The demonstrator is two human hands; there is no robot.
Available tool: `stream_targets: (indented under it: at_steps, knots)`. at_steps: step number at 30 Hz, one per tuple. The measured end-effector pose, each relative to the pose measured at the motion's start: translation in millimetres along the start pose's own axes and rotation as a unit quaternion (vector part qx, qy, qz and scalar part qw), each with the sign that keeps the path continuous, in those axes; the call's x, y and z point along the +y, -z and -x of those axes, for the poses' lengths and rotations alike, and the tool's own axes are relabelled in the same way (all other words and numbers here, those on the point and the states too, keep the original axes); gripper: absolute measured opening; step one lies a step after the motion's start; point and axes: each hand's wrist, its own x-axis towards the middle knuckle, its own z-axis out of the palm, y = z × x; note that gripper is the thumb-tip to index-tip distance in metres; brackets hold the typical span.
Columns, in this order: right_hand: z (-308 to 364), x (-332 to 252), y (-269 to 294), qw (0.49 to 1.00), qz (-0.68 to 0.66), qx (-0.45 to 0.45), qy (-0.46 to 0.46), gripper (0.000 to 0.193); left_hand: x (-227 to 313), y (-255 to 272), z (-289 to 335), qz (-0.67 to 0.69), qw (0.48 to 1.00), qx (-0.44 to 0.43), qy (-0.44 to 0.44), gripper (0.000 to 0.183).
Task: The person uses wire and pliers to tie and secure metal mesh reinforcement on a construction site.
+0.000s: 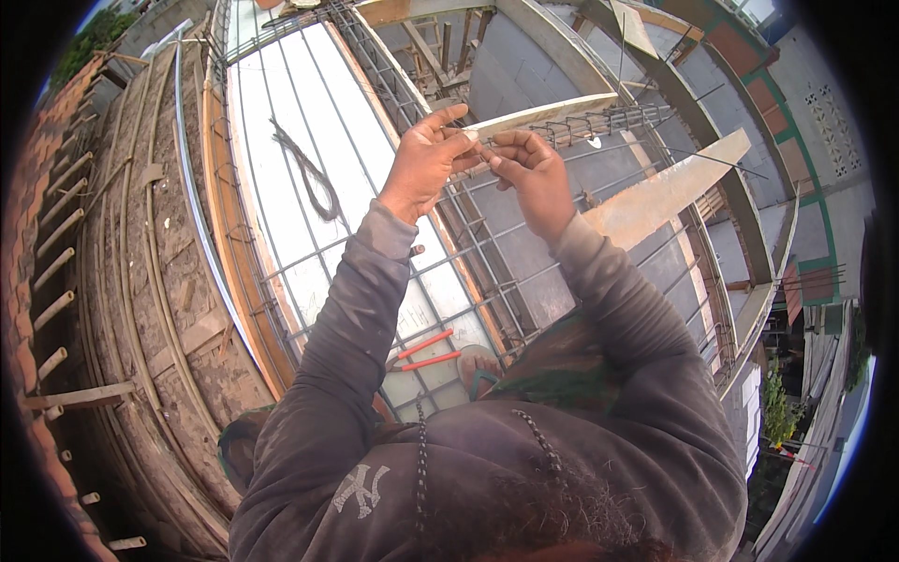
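Left hand (424,167), right hand (537,178): pinching, seemingly shaping, thin wire (480,146); steady grip needed next. Wire hank (298,153): rebar mesh (304,261), towards left edge.

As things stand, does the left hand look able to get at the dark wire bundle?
Probably yes: nothing visible covers the dark wire bundle, which lies left of the left hand. It would likely have to leave the right hand's side and reach down.

Beneath me, white panels (365,122) carry a steel rebar grid (307,259); on these lie a looped wire bundle (309,170) and a red two-handled tool (431,360).
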Motion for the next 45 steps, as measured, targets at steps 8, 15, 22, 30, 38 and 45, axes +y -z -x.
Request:
stream_targets:
  at_steps: [8,15,22,30,38,45]
  knots:
    - [-7,3,7,0.996,-0.028,-0.020,-0.085,0.025,-20,2,-5,-0.127,0.991,0.034,0.029,0.022]
    - [-22,16,25,0.984,-0.093,0.013,-0.152,0.021,-46,1,-11,-0.035,0.995,0.072,0.052,0.021]
    - [-45,37,47,0.932,-0.324,0.076,-0.144,0.019,-57,33,-24,0.230,0.956,0.180,0.018,0.024]
    - [-51,49,83,0.918,-0.318,0.189,-0.144,0.012,-15,128,-29,0.270,0.903,0.314,-0.116,0.030]
    - [-59,65,101,0.898,-0.288,0.277,-0.183,0.015,10,160,-12,0.276,0.876,0.343,-0.199,0.034]
    - [-74,90,147,0.848,-0.382,0.326,-0.170,0.010,16,144,-12,0.222,0.902,0.318,-0.192,0.032]
